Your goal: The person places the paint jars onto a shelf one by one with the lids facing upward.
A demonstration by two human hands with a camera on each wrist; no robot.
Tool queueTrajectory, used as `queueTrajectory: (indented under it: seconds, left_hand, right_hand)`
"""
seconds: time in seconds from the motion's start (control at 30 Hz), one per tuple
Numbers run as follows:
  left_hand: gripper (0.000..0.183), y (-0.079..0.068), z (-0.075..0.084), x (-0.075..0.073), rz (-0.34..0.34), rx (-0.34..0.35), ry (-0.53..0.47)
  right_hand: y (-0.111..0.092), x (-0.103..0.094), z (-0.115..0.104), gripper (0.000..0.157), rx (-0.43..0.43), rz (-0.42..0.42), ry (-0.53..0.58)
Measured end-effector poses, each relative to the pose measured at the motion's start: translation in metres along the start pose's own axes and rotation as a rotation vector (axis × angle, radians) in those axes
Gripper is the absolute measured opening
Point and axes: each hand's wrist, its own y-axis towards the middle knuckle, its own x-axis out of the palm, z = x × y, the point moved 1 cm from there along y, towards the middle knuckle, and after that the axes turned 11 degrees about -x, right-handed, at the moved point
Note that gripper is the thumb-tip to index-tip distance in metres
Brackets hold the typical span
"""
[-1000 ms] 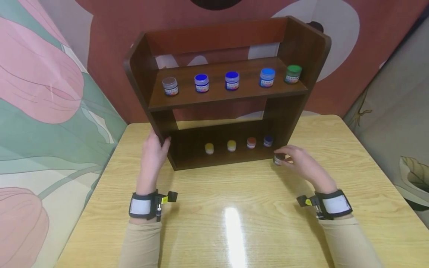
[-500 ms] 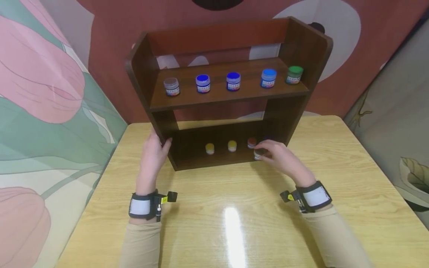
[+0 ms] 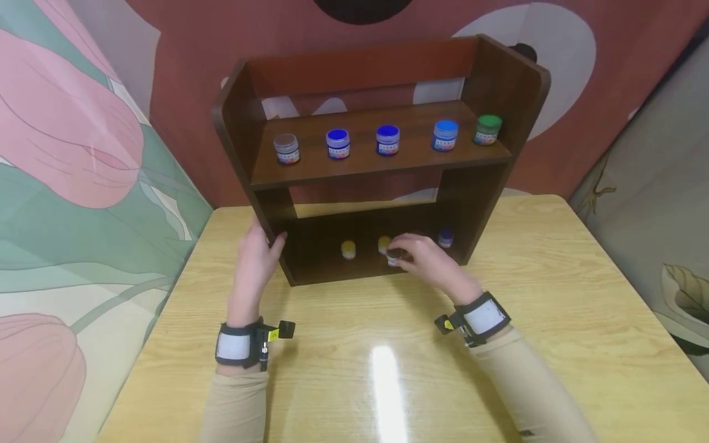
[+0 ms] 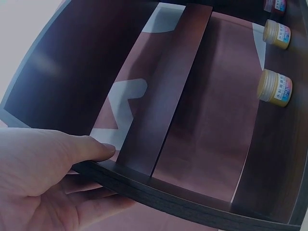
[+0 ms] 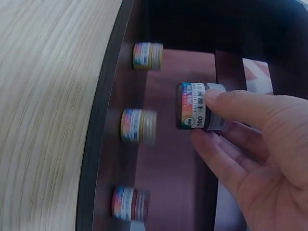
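My right hand (image 3: 434,263) pinches a small dark paint jar (image 5: 193,106) between thumb and fingers, off the lower shelf board in front of a yellow jar (image 3: 384,244). In the right wrist view the jar has a clear lid and a colourful label. My left hand (image 3: 256,264) grips the left side panel of the dark brown wooden shelf unit (image 3: 382,169), thumb inside and fingers outside in the left wrist view. Another yellow jar (image 3: 348,249) and a dark blue jar (image 3: 445,238) stand on the lower board; a red jar (image 5: 130,203) is hidden behind the hand in the head view.
On the upper board stand a grey-brown jar (image 3: 287,149), two blue jars (image 3: 338,143), a lighter blue jar (image 3: 445,135) and a green-lidded jar (image 3: 488,130). The unit rests on a light wooden table (image 3: 332,369), with patterned cloth behind and beside it.
My right hand has carried the dark jar leftward from the unit's lower right corner, past the blue and red jars. The left hand keeps its grip on the side panel.
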Motion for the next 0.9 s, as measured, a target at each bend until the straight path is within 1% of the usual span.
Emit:
queueTrajectory:
  seconds: [0.17,0.37,0.63,0.77,0.9]
  left_hand:
    - [0.045,-0.001,-0.002,0.000,-0.005,0.005,-0.009]
    - [0.047,-0.001,-0.001,-0.002,-0.023,-0.003,0.003]
    - [0.051,0.000,0.003,-0.006,-0.079,0.004,0.031]
    - [0.052,0.000,0.002,-0.006,-0.097,0.009,0.031]
    - [0.052,0.001,0.001,-0.007,-0.109,0.009,0.026]
  right_hand:
    - [0.015,0.011,-0.005,0.029,-0.027,0.012,0.007]
    - [0.031,0.021,-0.010,0.029,-0.041,0.043,-0.013]
    - [0.053,0.036,-0.017,0.028,-0.021,0.110,-0.038]
    - [0.063,0.043,-0.021,0.027,-0.014,0.113,-0.044]
    - [0.071,0.050,-0.024,0.029,0.007,0.097,-0.051]
